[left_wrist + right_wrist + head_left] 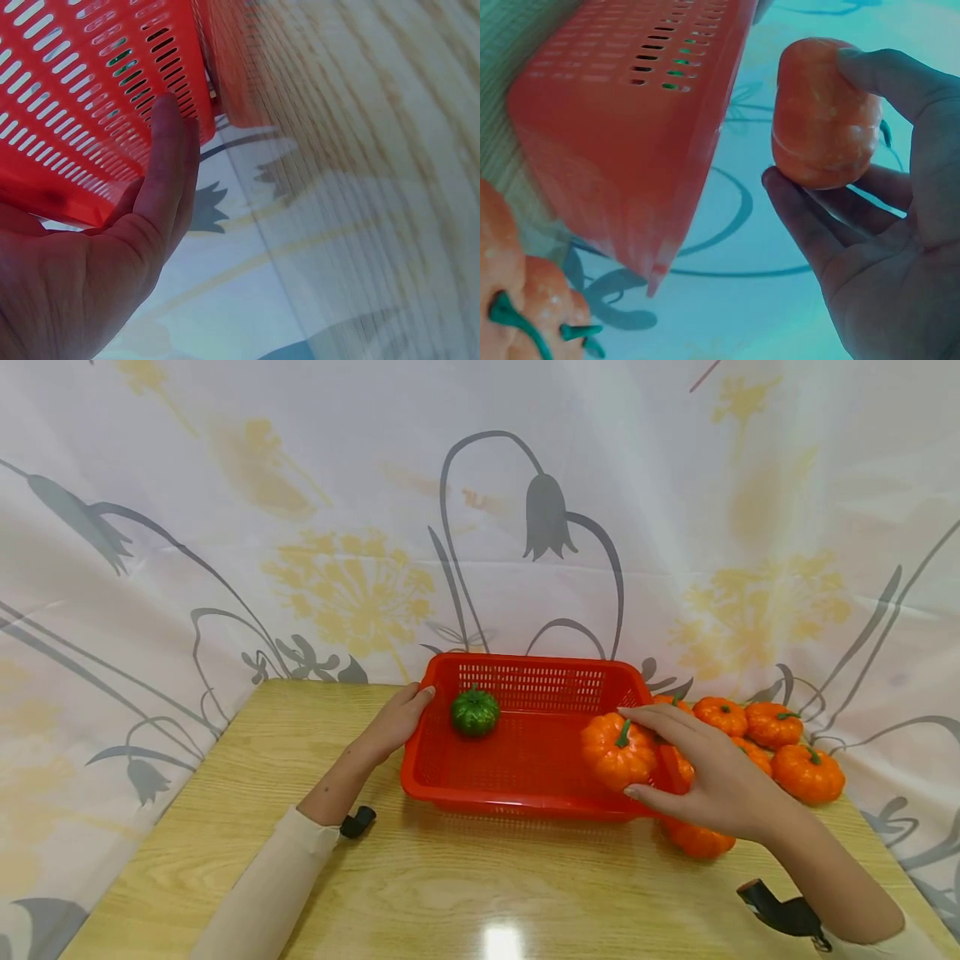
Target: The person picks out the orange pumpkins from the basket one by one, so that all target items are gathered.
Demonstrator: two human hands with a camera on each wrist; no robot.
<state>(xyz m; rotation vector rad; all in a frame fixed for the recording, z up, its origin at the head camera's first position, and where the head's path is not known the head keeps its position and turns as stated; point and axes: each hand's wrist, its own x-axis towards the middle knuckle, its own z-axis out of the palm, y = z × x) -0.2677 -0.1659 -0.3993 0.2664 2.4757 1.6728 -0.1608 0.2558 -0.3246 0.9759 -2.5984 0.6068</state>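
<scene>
A red plastic basket [517, 752] with slotted walls stands on the table. My left hand [396, 720] grips its left rim, with the thumb at the top edge and the fingers [166, 157] against the outer slotted wall. Inside the basket, at the left, sits a small green pumpkin [475, 712]. Over the basket's right end, my right hand [712, 768] holds a small orange pumpkin [617, 752] between thumb and fingers. In the right wrist view this pumpkin [825, 112] is up beside the basket rim, its green stem facing the palm.
Several more orange pumpkins [807, 774] lie on the table right of the basket, one [699, 839] near its front right corner. Behind the wooden table [450, 893] hangs a flower-printed cloth [360, 527]. A dark strap piece [783, 910] juts from the right wrist.
</scene>
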